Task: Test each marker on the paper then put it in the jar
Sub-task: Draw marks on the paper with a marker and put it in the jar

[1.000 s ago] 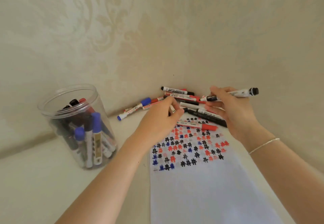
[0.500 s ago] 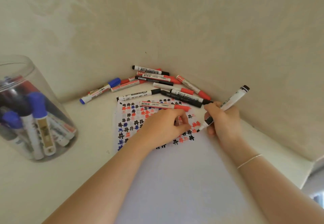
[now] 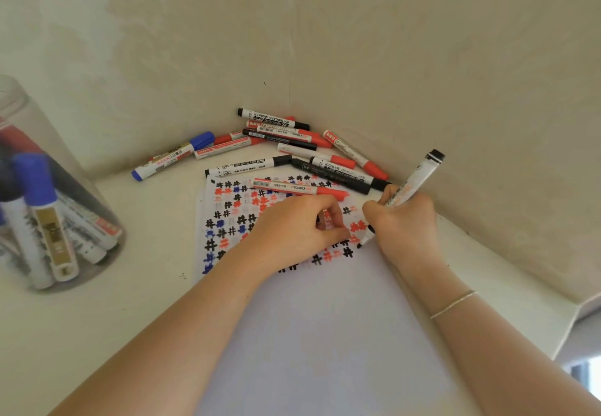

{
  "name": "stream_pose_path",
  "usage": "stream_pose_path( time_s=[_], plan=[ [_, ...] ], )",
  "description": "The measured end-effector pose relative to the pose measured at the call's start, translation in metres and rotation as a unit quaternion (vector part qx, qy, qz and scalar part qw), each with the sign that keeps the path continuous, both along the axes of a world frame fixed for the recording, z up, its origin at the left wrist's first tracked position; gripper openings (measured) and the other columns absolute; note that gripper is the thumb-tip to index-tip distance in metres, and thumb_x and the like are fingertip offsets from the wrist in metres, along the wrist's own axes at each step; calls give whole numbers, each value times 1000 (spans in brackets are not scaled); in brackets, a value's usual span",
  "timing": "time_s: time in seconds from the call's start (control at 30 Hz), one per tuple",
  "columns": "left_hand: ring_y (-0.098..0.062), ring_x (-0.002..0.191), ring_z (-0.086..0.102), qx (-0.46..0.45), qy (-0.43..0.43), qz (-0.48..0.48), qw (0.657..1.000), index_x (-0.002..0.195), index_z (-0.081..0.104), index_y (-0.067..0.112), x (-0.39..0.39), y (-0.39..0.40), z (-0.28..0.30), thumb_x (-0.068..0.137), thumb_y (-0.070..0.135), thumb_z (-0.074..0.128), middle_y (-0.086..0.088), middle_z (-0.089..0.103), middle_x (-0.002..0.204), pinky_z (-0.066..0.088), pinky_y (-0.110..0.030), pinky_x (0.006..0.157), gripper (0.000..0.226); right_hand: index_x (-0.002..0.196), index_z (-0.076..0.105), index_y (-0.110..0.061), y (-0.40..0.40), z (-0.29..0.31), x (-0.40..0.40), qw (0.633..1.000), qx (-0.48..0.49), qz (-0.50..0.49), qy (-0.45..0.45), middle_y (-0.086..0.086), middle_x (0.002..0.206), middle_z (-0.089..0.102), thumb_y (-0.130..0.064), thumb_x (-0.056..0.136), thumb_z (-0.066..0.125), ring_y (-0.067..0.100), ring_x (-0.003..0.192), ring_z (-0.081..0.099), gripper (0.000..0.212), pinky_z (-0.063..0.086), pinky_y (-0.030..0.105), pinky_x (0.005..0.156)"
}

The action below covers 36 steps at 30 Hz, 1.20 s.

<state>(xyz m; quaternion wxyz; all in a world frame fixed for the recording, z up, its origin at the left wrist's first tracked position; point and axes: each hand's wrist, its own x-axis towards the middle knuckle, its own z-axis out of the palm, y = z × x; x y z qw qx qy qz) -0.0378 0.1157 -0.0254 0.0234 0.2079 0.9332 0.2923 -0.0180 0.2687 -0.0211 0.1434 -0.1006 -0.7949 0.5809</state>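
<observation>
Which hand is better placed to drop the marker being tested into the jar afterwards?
Right: the right hand already grips the marker. The left hand is nearer the jar but rests on the paper.

The paper is white, its far half covered in rows of small hash marks in black, red and blue. The marker in the right hand has a white barrel with red and black print and a black end. The loose markers have white or black barrels with red, black or blue caps. One marker on the paper is red-capped. The clear jar shows blue and red caps and one gold label. Table and wall are cream, the wall with a faint damask pattern. A thin silver bracelet circles the right wrist
</observation>
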Motion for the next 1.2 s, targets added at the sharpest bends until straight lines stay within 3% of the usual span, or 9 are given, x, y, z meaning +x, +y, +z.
stream_pose_path(
  time_s=[0.2,0.53,0.67,0.73,0.83,0.9,1.0,1.1,1.2],
  plan=[
    [-5,59,52,-2,0,0,1000,87,59,35,0,1,0,83,50,64,10,55,68,41,-25,55,17,58,38,-9,3,-1,-1,1000,-26,0,-3,-6,45,32,5,73,57,5,39,26,27,26,18,40],
    [-5,59,51,-3,-4,-3,1000,88,58,35,1,1,0,85,48,63,9,57,70,45,-27,57,15,59,33,-10,1,-5,-1,998,42,2,44,1,53,30,4,79,53,10,48,26,32,23,15,41],
    [-6,60,53,-1,-7,1,1000,87,58,35,0,1,1,85,49,63,9,57,69,45,-28,58,15,67,49,1,5,-3,-1,991,-113,19,68,6,53,48,-11,86,67,16,43,45,28,41,25,43],
    [-5,60,52,-2,-9,3,1000,86,57,36,0,1,0,84,49,63,10,56,68,44,-26,57,15,73,57,-3,6,0,-1,978,-190,52,72,5,61,60,-17,87,67,17,51,60,23,54,28,53],
    [-2,59,50,0,-14,7,1000,86,57,36,-1,2,0,83,50,64,12,54,67,40,-24,56,16,65,55,-9,9,-2,-1,985,-138,72,74,0,56,52,-17,84,70,12,54,50,26,43,21,56],
    [-3,60,51,1,-18,7,1000,87,58,35,-2,2,0,84,50,64,11,55,69,43,-26,58,16,58,52,-8,10,-3,0,984,-152,68,59,2,52,47,-19,88,65,13,48,42,34,36,26,51],
    [-5,61,51,1,-19,6,1000,87,57,35,-1,0,1,84,49,63,10,55,70,45,-27,60,16,66,49,-4,8,-1,-1,982,-163,84,44,9,54,54,-5,87,63,17,43,49,25,42,27,45],
    [-4,61,51,-5,-16,5,1000,89,57,34,0,1,1,85,50,63,11,54,70,44,-25,58,17,60,44,1,7,-6,-3,996,-71,52,31,15,52,46,3,79,64,18,39,42,28,36,22,41],
    [-5,61,50,-2,-18,4,1000,90,58,33,0,1,2,85,48,62,10,54,71,45,-27,60,17,63,38,11,5,-9,-4,999,-14,30,17,13,57,37,2,75,62,22,49,31,29,28,22,43]
  ],
)
